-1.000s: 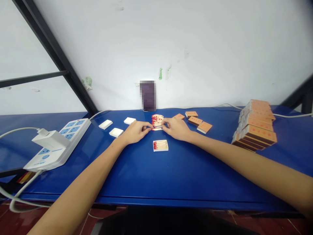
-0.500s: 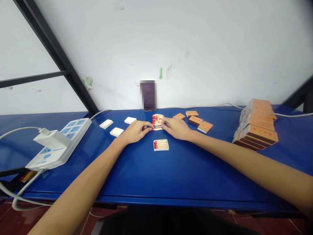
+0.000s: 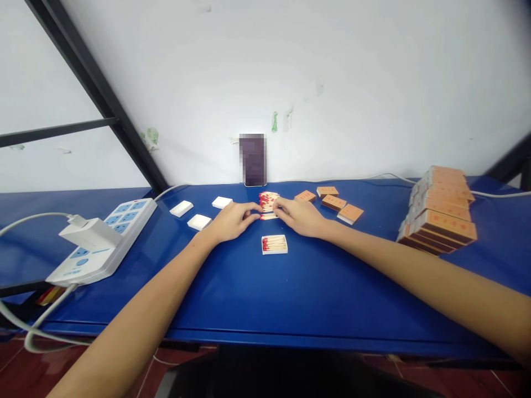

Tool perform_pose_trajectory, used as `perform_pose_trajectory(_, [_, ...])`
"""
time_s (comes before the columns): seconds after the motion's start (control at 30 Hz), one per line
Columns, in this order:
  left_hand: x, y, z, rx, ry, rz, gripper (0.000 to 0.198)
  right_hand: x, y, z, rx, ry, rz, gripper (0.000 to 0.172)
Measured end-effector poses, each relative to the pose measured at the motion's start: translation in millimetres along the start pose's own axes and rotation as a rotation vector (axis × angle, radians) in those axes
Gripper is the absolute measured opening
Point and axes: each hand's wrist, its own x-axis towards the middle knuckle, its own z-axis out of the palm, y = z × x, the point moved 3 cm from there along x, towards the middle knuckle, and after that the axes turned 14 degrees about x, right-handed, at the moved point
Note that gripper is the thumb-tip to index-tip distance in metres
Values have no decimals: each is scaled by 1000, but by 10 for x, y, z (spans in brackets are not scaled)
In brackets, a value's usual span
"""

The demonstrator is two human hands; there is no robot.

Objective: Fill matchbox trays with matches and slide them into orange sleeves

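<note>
A pile of loose red-tipped matches (image 3: pixel 267 202) lies on the blue table (image 3: pixel 290 293) near the wall. My left hand (image 3: pixel 232 220) rests on the table at the pile's left edge, fingers curled and pinching at the nearest matches. My right hand (image 3: pixel 299 216) sits at the pile's right edge, fingertips pressed against the same matches. Just in front of both hands lies an open white tray of matches (image 3: pixel 274 244), heads to the left.
Three white inner trays (image 3: pixel 199 221) lie left of my hands. Several orange matchbox sleeves (image 3: pixel 334 203) lie to the right, and a big stack of matchboxes (image 3: pixel 440 218) further right. A white power strip with plug (image 3: pixel 99 237) sits at the left; a dark phone (image 3: pixel 253 160) leans on the wall.
Both hands stay at the match pile with only slight finger shifts. The view has drifted a little.
</note>
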Motion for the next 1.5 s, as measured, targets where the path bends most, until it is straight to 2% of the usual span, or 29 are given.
perform_pose_trajectory(0.33, [10, -26, 10, 74, 10, -8, 23, 20, 73, 39, -28, 65, 7, 15])
perform_pose_trajectory(0.9, [22, 82, -27, 148, -11, -38, 25, 24, 31, 25, -61, 43, -7, 19])
perform_pose_trajectory(1.5, [12, 60, -18, 116, -8, -31, 25, 12, -4, 9, -40, 38, -43, 17])
